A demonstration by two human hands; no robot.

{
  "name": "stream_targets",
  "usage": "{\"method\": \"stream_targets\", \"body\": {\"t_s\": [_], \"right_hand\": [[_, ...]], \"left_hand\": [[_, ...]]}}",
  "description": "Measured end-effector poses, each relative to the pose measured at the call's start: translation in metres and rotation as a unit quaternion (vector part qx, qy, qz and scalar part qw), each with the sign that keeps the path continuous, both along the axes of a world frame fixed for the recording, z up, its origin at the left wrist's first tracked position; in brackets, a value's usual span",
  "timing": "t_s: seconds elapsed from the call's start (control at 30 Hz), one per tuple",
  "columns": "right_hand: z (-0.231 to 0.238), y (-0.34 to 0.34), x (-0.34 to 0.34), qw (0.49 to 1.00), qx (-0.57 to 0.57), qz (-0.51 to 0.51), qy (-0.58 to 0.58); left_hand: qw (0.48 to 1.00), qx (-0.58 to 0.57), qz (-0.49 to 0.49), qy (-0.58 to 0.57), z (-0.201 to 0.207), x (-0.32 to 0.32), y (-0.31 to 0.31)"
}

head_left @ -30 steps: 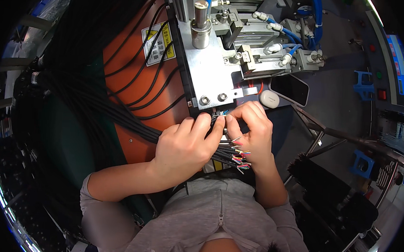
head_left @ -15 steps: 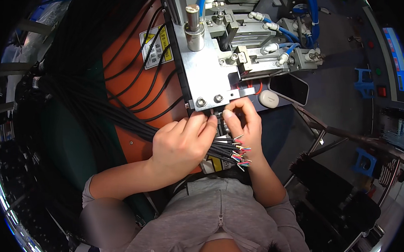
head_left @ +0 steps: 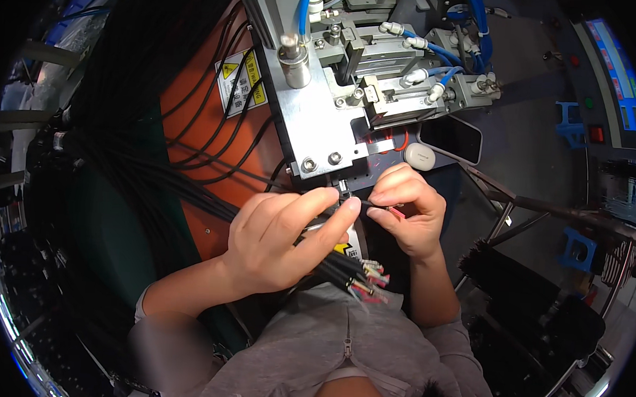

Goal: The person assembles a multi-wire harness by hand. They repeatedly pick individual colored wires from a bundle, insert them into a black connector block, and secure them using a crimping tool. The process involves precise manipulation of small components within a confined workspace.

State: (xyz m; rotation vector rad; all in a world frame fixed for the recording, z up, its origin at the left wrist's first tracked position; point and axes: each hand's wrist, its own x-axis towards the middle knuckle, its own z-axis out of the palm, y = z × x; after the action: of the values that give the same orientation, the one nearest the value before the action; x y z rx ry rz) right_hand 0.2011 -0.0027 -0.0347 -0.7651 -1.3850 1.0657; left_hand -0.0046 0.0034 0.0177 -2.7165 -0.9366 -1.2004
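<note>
My left hand is closed, its thumb and forefinger pinching a thin black cable just below the front edge of the metal machine head. My right hand pinches the same cable near its end, where reddish wires stick out. Under my left palm runs a bundle of black cables. Its stripped ends, with thin coloured wires, hang toward my lap. My left hand hides part of the bundle, and the cable between my fingertips shows only in a short piece.
The machine carries blue air tubes and bolts. Black cables cross an orange panel with a warning label at left. A phone and a round white case lie at right. A lit screen stands far right.
Both hands have drawn back from beneath the machine's edge toward me. My right hand has moved right, with wire ends now showing at its fingers. The cable bundle has shifted nearer my lap.
</note>
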Motion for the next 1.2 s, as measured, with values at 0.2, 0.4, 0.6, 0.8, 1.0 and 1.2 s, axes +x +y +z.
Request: {"method": "stream_targets", "body": {"t_s": [0.2,0.4,0.6,0.8,1.0,1.2], "right_hand": [[0.011,-0.003,-0.022,0.995,-0.043,0.056,0.074],[0.017,-0.007,-0.023,0.983,-0.13,0.073,0.103],[0.033,-0.01,-0.025,0.993,-0.07,-0.044,-0.086],[0.038,-0.008,-0.024,0.989,-0.032,-0.043,-0.135],[0.034,-0.009,-0.022,0.993,-0.036,-0.053,-0.102],[0.037,-0.007,-0.036,0.975,0.1,-0.131,-0.152]], "left_hand": [[0.988,-0.149,-0.039,-0.01,-0.002,-0.001,0.001],[0.987,-0.156,-0.027,-0.027,-0.002,-0.001,0.0],[0.979,-0.194,-0.015,-0.065,-0.006,0.0,-0.001],[0.977,-0.205,-0.021,-0.048,-0.005,0.0,-0.001],[0.985,-0.165,-0.024,-0.034,-0.007,0.0,-0.001],[0.985,-0.163,-0.014,-0.059,-0.005,-0.004,-0.002]]}}
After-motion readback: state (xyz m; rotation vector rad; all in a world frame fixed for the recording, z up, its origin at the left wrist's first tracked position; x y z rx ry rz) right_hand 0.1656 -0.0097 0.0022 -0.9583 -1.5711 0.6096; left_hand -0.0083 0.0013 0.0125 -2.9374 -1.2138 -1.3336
